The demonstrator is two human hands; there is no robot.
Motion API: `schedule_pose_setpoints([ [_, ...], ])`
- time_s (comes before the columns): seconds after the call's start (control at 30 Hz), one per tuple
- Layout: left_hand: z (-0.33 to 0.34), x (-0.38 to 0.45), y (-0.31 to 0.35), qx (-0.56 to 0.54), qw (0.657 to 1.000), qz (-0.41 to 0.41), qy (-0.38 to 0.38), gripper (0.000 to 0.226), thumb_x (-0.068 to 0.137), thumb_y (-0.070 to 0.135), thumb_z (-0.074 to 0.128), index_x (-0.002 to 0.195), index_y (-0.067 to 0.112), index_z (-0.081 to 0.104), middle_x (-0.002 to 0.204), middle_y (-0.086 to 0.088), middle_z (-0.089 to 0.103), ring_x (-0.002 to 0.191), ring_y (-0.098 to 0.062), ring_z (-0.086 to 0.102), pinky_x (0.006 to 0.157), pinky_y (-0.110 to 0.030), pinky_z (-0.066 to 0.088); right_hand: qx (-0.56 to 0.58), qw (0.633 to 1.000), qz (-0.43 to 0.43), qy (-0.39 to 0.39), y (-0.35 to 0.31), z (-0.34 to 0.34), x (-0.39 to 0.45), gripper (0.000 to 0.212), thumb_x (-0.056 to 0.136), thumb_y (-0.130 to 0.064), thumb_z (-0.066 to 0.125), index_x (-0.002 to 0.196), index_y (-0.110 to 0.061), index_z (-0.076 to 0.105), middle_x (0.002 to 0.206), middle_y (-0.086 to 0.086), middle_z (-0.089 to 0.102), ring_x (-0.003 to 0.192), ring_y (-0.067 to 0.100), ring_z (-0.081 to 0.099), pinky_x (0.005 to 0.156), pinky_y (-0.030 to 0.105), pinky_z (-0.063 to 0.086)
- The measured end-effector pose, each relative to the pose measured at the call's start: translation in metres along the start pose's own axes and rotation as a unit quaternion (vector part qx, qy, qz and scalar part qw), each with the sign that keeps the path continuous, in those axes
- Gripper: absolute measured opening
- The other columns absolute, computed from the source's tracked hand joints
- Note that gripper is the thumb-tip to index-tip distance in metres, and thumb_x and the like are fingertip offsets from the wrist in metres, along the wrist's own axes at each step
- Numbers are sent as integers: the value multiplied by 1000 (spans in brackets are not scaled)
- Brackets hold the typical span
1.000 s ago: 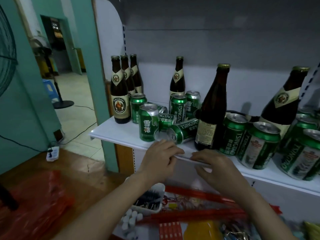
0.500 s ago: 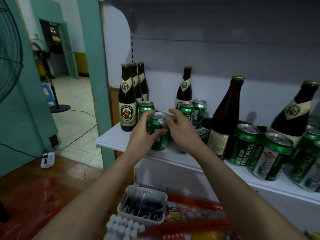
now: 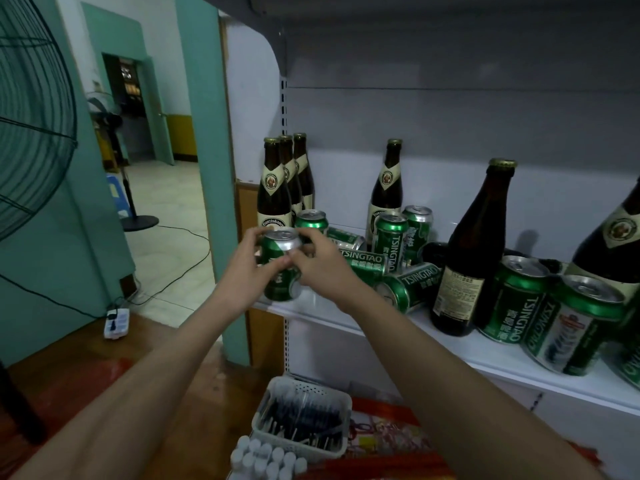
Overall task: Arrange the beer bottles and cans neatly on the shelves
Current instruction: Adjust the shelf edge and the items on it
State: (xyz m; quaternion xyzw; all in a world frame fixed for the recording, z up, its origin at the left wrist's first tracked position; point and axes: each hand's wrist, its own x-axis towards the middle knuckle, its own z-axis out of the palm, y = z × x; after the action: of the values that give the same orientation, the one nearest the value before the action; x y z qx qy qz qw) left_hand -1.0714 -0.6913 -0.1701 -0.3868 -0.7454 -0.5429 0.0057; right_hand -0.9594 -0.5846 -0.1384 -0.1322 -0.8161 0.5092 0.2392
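I have both hands on one upright green aluminium beer can (image 3: 281, 268) at the white shelf's (image 3: 450, 355) front left corner: my left hand (image 3: 242, 271) and right hand (image 3: 320, 266) curl round its sides, gripping it.

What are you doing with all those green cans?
A person is tidying beer on a white shelf. Both hands hold one green can upright at the shelf's front left: the left hand wraps its left side, the right hand its right. Behind it stand three brown bottles in a neat row. The middle is a mess: some Tsingtao cans lie on their sides. More cans and bottles stand to the right.
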Motion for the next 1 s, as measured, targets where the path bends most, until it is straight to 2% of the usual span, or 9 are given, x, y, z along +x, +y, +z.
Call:
schedule_pose_setpoints([
  [0.1,-15,2,-4,9,1000,-14,7,58,89,27,69,140,23,41,139,-1,49,118,-26,58,96,-50,53,14,999,-5,-33,-3,14,6,42,102,-14,48,144,-18,43,134,12,57,117,27,58,99,51,52],
  [0.2,-20,1,-3,13,1000,-28,4,63,91,25,68,145,20,37,143,-5,45,124,-27,53,102,-51,49,30,997,-10,-65,-5,17,10,43,103,-12,48,144,-21,42,135,8,56,121,25,56,101,48,50],
  [0.37,-11,-11,17,133,981,72,122,64,89,29,70,144,22,39,134,0,43,126,-12,37,103,-27,32,-19,998,-9,-52,-4,-6,14,47,102,-18,51,146,-15,38,100,-5,58,81,12,61,60,20,48],
  [0.43,-3,-16,34,144,962,160,170,49,90,22,68,134,20,50,128,2,48,121,-10,40,100,-25,32,-25,1000,-16,7,-5,-22,20,35,100,-17,54,134,-13,48,92,-1,58,69,11,56,57,27,54],
  [0.5,12,-17,49,114,964,189,147,41,90,15,65,130,20,54,126,5,52,119,-8,45,102,-28,38,-27,998,-12,61,-6,-36,31,22,98,-15,56,120,-12,55,85,1,59,72,18,57,76,46,57],
  [0.57,30,-15,60,77,983,138,97,46,92,13,63,134,24,51,131,11,50,123,-6,45,108,-29,37,-31,996,6,84,-8,-47,44,21,98,-17,58,117,-10,56,90,5,61,78,24,60,81,50,56],
  [0.7,58,1,64,33,997,36,56,64,92,3,59,148,14,33,145,-4,38,135,-18,36,111,-29,31,-86,993,24,76,-10,-54,69,36,96,-23,63,128,-9,51,95,1,59,73,15,58,62,28,50],
  [0.87,81,20,63,-27,996,-43,69,70,92,6,57,153,12,22,156,-9,24,144,-28,26,117,-48,29,-146,988,27,38,-3,-51,91,61,92,-36,69,141,-10,45,135,12,53,121,27,54,96,35,46],
  [1.0,89,31,51,-53,993,-91,60,69,92,11,57,151,12,23,154,-10,30,143,-29,28,116,-49,29,-149,988,24,6,8,-46,97,56,91,-23,71,139,-4,46,134,19,56,119,31,56,104,43,46],
])
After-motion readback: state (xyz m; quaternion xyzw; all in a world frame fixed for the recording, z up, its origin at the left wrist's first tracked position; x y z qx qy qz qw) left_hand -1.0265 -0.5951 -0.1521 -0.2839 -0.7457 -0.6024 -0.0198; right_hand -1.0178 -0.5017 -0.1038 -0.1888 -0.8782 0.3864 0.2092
